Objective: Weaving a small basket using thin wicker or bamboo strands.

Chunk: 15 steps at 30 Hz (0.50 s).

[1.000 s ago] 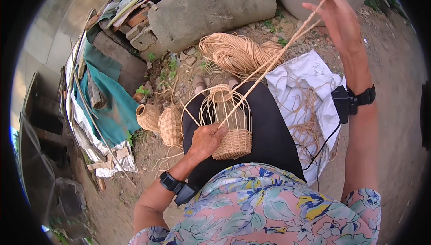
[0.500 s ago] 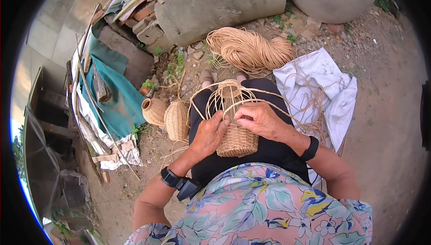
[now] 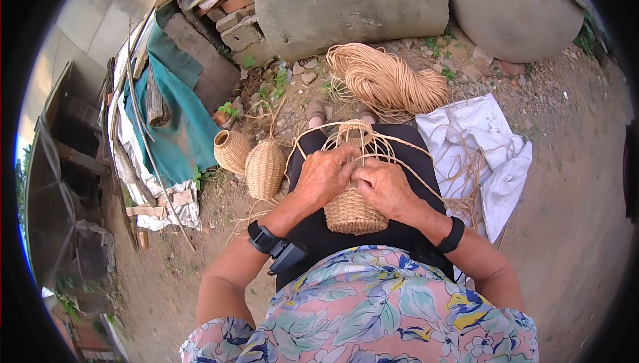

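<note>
A half-woven basket [image 3: 355,216] of straw-coloured cord rests in my lap, its round woven base toward me. Long loose cords [image 3: 399,142] arch up from its wall toward a small woven ring [image 3: 355,135] at the far end. My left hand [image 3: 325,175] lies over the basket's left side, fingers bent and pinching among the cords. Right beside it my right hand [image 3: 386,188] is closed, thumb and forefinger on a cord at the rim. The two hands nearly touch and hide the strands between them.
Two finished woven vessels, a vase [image 3: 231,151] and a rounder one [image 3: 264,169], stand left of my legs. Ahead lies a big hank of cord [image 3: 389,80]. Loose strands spread over a white sack [image 3: 496,143] on the right. A teal cloth [image 3: 176,123] drapes a woodpile.
My left hand has moved up and right across the cords, its back now turned more upward. My right hand has turned inward and come slightly lower. The whole view has shifted a little.
</note>
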Motion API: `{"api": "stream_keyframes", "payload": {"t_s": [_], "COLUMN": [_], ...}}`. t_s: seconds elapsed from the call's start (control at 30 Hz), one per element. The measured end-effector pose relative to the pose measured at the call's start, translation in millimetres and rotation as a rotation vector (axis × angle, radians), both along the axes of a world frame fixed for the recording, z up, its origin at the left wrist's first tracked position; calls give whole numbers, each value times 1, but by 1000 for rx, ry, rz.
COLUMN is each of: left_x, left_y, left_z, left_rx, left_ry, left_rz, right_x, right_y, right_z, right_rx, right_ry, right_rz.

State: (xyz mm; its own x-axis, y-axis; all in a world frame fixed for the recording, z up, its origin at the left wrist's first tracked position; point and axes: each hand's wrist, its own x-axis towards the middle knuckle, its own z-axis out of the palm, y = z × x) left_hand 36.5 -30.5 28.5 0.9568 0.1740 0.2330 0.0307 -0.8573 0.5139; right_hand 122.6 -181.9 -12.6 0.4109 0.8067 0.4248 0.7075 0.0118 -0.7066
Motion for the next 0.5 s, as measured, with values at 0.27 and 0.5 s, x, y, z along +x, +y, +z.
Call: {"api": "stream_keyframes", "payload": {"t_s": [0.27,0.5], "left_x": [-9,-33], "left_y": [3,-16], "left_z": [10,-1], "left_rx": [-312,-81], "left_ry": [235,-22], "left_rz": [-38,59], "right_x": [7,9], "right_y": [-7,-7], "right_z": [7,10], "right_rx": [-30,-83], "right_ry": [124,270], "right_rz": [116,111]}}
